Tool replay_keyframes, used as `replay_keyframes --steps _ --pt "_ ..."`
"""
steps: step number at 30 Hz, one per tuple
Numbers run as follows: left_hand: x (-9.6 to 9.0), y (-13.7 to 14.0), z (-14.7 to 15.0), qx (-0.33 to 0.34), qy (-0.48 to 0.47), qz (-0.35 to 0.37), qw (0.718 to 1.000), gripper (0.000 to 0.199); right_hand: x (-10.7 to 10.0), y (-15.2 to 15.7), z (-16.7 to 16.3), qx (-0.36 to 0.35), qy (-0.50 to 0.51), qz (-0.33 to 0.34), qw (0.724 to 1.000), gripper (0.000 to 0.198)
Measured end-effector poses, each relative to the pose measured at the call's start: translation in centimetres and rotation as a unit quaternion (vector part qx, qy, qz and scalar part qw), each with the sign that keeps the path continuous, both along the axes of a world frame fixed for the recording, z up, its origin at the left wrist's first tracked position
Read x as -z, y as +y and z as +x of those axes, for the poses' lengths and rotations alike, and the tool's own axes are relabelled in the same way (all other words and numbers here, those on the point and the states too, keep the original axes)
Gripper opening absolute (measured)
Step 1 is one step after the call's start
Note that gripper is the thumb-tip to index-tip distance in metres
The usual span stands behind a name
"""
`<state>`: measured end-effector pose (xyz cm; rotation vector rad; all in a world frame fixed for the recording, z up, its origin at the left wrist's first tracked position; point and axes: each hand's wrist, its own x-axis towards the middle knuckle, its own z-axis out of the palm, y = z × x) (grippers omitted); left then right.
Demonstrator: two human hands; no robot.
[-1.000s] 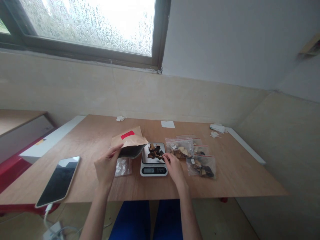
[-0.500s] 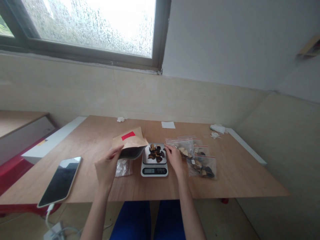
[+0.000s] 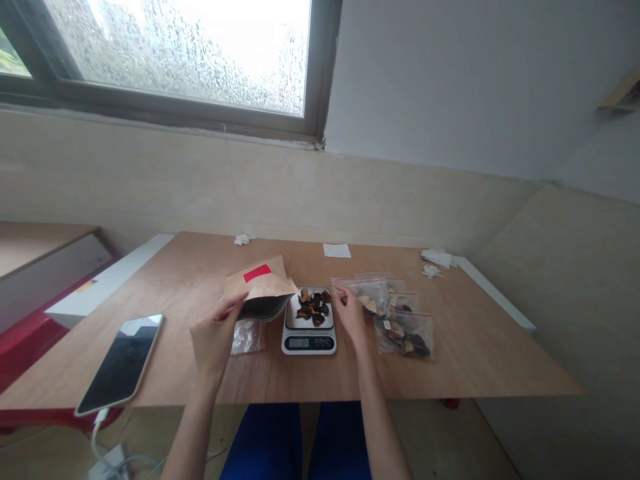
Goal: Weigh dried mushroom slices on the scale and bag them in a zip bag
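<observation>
- Window (image 3: 185, 57), upper left: grey frame (image 3: 321, 73); main pane speckled, overexposed to white. Strip of greenery at far left edge.
- Light: daylight through window; right side of room dimmer.
- Back wall: upper part (image 3: 430, 80) plain, whitish; lower part (image 3: 300, 190) cream, smooth, faint vertical joint. Meets right wall (image 3: 575, 267) at a corner.
- Table (image 3: 480, 340): brown wood-look top, white strips along left and right ends.
- Second wood-topped surface (image 3: 40, 241), far left, partly out of view.
- Red furniture part (image 3: 23, 357) below it; identity unclear.
- Floor (image 3: 425, 437): dull beige.
</observation>
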<state>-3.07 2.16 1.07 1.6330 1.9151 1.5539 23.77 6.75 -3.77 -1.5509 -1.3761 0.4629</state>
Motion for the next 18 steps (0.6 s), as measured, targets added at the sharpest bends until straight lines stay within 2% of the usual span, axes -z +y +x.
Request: replay_keyframes --steps 2,4,5,7,9,12,15,16,18 --pt "0.1 0.0 0.0 0.002 0.003 -0.001 1.000 0.022 0.3 -0.6 0.3 0.014 0.075 -0.004 0.997 0.027" --pt "0.1 -0.1 0.1 0.003 0.005 -0.002 1.000 0.023 0.3 -1.3 0.3 0.014 0.182 -0.016 0.983 0.025" --pt "0.2 -0.1 0.1 0.003 0.006 -0.003 1.000 0.023 0.2 -1.7 0.3 0.004 0.268 -0.030 0.963 0.023" --pt "0.2 -0.1 0.0 0.001 0.006 -0.005 1.000 0.024 -0.2 -2.5 0.2 -0.034 0.459 -0.071 0.885 0.016" --pt "0.2 -0.1 0.0 -0.004 0.006 -0.008 1.000 0.024 -0.9 -3.3 0.2 -0.071 0.569 -0.102 0.813 0.009" --pt "0.2 -0.1 0.0 -0.006 0.000 -0.009 1.000 0.024 -2.0 -4.2 0.3 -0.126 0.640 -0.117 0.749 0.009" --pt "0.2 -0.2 0.1 0.000 -0.006 -0.008 1.000 0.024 -2.7 -4.5 0.3 -0.166 0.709 -0.145 0.670 0.014" --pt "0.1 -0.2 0.1 0.002 -0.008 -0.007 1.000 0.024 -2.8 -4.5 0.3 -0.167 0.721 -0.154 0.654 0.015" --pt "0.1 -0.2 0.1 0.002 -0.009 -0.005 1.000 0.024 -2.7 -4.4 0.3 -0.165 0.732 -0.164 0.641 0.016"
